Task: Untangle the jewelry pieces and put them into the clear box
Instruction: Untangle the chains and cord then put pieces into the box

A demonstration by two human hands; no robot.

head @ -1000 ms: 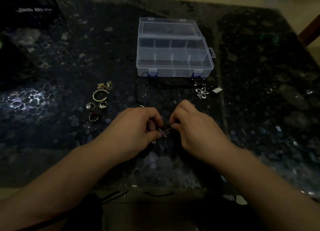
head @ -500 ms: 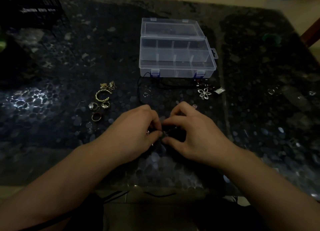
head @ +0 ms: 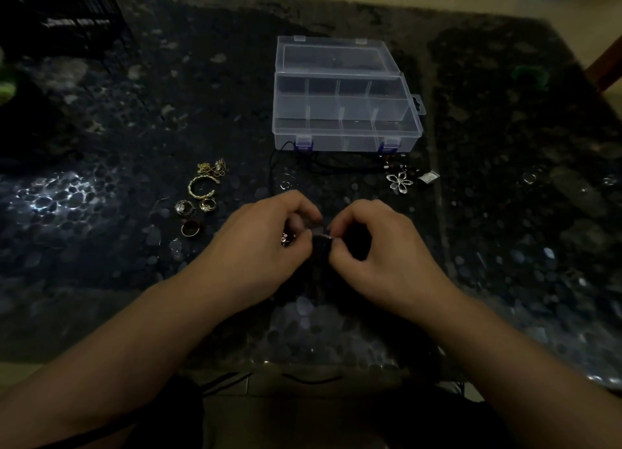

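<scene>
Counter (head: 101, 138): dark, pebble-patterned top carrying every item below.

Clear box (head: 346, 133): divided case at centre far side, long axis running left to right, lid thrown back away from the person, blue latches facing the hands. Its place in the picture is slightly lower than half a second ago.

Left hand (head: 255, 243): grip curled, thumb and forefinger pinching a small tangled jewelry piece (head: 321, 238); a glint of metal shows under the fingers.

Right hand (head: 373, 250): grip curled likewise, pinching the same piece from the opposite side. Fingertips of both hands meet over it, closer together than half a second ago. The piece sits near the counter's middle, well short of the box; its long axis cannot be made out.

Black cord (head: 323, 165): lies along the box's near wall.

Gold bangle (head: 201, 186): open hoop, left of the hands.

Flower pendant (head: 399, 181): silver, near the box's right latch.

Rings (head: 193, 212): three, clustered below the bangle.
</scene>
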